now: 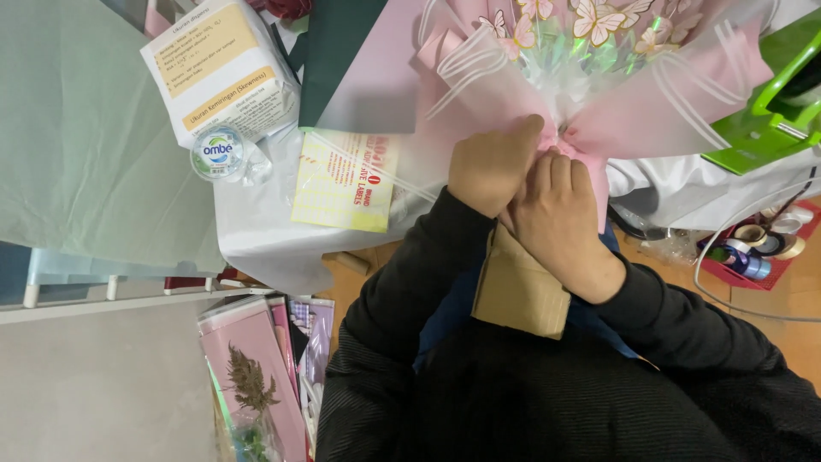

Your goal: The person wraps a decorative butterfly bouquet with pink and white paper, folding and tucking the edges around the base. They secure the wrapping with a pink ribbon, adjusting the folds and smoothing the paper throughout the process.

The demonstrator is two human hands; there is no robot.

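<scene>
Fingers curled tight on both sides: we see our left hand balled into a fist at the neck of the pink bouquet, and our right hand pressed right against it, its fingers folded over the gathered pink wrap where the paper pinches together. Both hands grip that same narrow point, touching each other. Above them the bouquet fans out wide across the bench, frosted pink sheets with white stripes around a shimmery centre dotted with pink paper butterflies. Under our wrists we catch a brown cardboard piece lying against our dark sleeves. Left of the hands lies a yellow sticker sheet on the white cover, then a sealed water cup just beside a white box with tan labels. Far right, we spot a green tool, and below it a red tray of ribbon rolls.
</scene>
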